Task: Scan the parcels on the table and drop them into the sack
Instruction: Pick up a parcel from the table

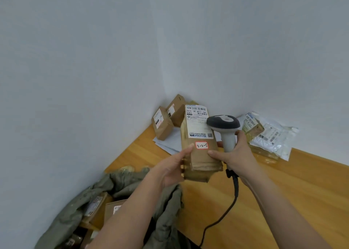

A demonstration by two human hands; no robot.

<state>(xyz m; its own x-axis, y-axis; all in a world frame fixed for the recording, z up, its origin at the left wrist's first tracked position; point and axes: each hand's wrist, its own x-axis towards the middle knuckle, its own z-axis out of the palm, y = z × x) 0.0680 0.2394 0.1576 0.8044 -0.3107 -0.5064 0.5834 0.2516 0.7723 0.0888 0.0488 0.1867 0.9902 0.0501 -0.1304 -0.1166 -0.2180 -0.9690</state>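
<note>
Nearby — boxes (167, 121), mailers (272, 135)

A tall parcel (199, 143) is held above the table's (283, 182) near-left edge. Far behind it stand 2 boxes (162, 124); far right lies a heap of mailers (268, 135). Near left, the sack (75, 207) holds parcels.

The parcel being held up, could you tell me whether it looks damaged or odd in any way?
Yes: the brown parcel is crumpled and torn along its bottom edge, near the left hand. The label itself looks intact.
</note>
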